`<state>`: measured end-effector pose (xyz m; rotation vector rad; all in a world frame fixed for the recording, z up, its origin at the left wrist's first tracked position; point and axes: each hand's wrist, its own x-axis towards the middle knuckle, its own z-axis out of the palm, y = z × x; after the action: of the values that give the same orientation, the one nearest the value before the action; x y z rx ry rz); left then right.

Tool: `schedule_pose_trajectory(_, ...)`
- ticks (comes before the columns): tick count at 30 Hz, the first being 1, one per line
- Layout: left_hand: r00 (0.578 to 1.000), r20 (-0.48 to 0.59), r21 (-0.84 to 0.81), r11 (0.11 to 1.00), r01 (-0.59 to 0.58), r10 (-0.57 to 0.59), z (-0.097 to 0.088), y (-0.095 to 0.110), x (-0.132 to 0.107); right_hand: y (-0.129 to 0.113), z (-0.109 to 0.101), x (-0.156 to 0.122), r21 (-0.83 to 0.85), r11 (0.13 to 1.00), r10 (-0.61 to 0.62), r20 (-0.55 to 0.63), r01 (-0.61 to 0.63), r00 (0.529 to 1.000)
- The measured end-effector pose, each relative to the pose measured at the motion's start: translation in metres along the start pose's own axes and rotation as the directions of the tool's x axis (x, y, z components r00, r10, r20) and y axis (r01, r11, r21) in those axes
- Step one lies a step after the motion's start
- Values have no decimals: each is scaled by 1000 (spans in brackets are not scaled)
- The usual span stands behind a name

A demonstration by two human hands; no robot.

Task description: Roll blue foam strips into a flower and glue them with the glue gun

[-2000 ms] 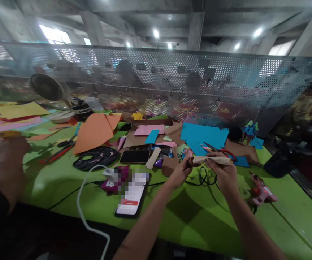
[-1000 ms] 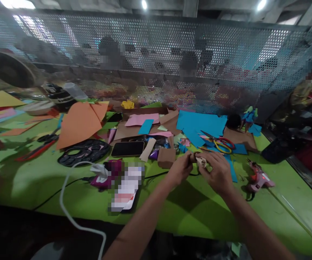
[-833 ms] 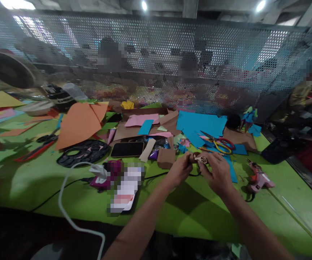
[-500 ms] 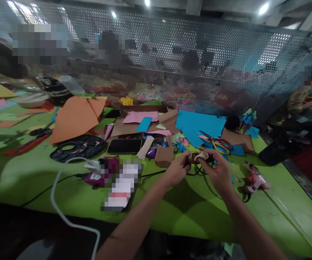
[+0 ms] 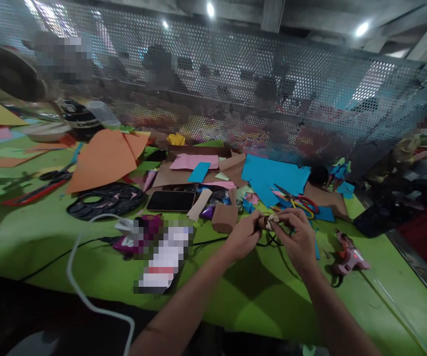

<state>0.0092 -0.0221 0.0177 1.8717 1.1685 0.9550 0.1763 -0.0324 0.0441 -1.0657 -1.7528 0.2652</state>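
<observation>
Over the front of the green table, both hands meet at a small brown-and-cream rolled piece point(image 5: 272, 222), perhaps of paper. My left hand point(image 5: 243, 236) pinches its brown end. The fingers and thumb of my right hand point(image 5: 299, 238) press on the pale, crumpled part from the other side, covering much of it. Just behind the hands lie scissors point(image 5: 307, 203) with red and yellow handles. To the left of my left hand sits a small brown paper block point(image 5: 224, 217). A pink glue gun point(image 5: 350, 256) rests to the right of my right hand.
Blue paper point(image 5: 276, 172) and orange paper point(image 5: 106, 160) cover the back of the table point(image 5: 87, 264). A dark-screened phone point(image 5: 171, 201) and a lit phone point(image 5: 168, 257) lie left. Cables cross the surface. Behind stand a fan point(image 5: 11, 74) and a perforated metal screen point(image 5: 213, 104).
The rolled piece has turned and shifted slightly left and down. My right fingers have closed further over its pale part. The whole view has tilted a little.
</observation>
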Motion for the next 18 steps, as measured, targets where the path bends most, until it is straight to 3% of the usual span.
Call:
schedule_pose_trajectory(4, 1000, 4, 3, 1000, -7, 7, 0, 0, 0, 0, 3, -1, -37, 999, -35, -67, 33, 997)
schedule_pose_trajectory(10, 999, -15, 24, 999, 31, -30, -2, -1, 1, -1, -1, -5, -146, 975, -162, 64, 170, 985)
schedule_pose_trajectory(14, 999, -39, 68, 998, -4, 7, -3, -3, 1, -3, -1, -6, -207, 958, -177, 116, 198, 977)
schedule_pose_trajectory(18, 998, -52, 139, 990, -38, 46, -4, -3, -1, -1, 3, -7, -137, 976, -142, 167, 166, 976)
